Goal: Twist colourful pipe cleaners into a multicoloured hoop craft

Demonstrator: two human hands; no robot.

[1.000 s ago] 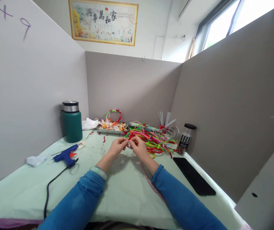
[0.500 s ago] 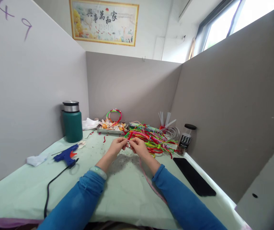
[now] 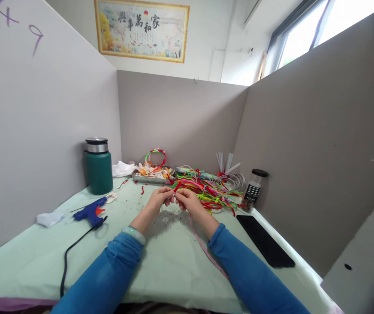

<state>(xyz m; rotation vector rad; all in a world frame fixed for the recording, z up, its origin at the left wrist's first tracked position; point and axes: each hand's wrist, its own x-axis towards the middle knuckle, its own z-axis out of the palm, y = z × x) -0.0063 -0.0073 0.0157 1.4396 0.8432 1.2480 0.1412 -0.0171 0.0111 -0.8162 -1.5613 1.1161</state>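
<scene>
At the centre of the table, my left hand point(image 3: 159, 200) and my right hand point(image 3: 188, 202) meet fingertip to fingertip, both pinched. A short red and green pipe cleaner piece point(image 3: 177, 186) sticks up from between the fingers; its lower end is hidden. A small pale bit shows at the fingertips, too small to name. From beneath my right hand a long pink fuzzy strip point(image 3: 203, 247) trails toward the near edge. Just behind the hands lies a tangled heap of colourful pipe cleaners point(image 3: 213, 189).
A blue glue gun point(image 3: 90, 213) with a black cord and a green bottle point(image 3: 99, 170) stand left. Behind are a metal tray point(image 3: 151, 179) of small pieces and a colourful ring point(image 3: 156, 158). A lidded jar point(image 3: 253, 192) and black slab point(image 3: 265, 241) are right. Partitions surround the table.
My fingers have shifted slightly where they meet, and the red piece between them has tilted a little. The arms and everything else stay in place.
</scene>
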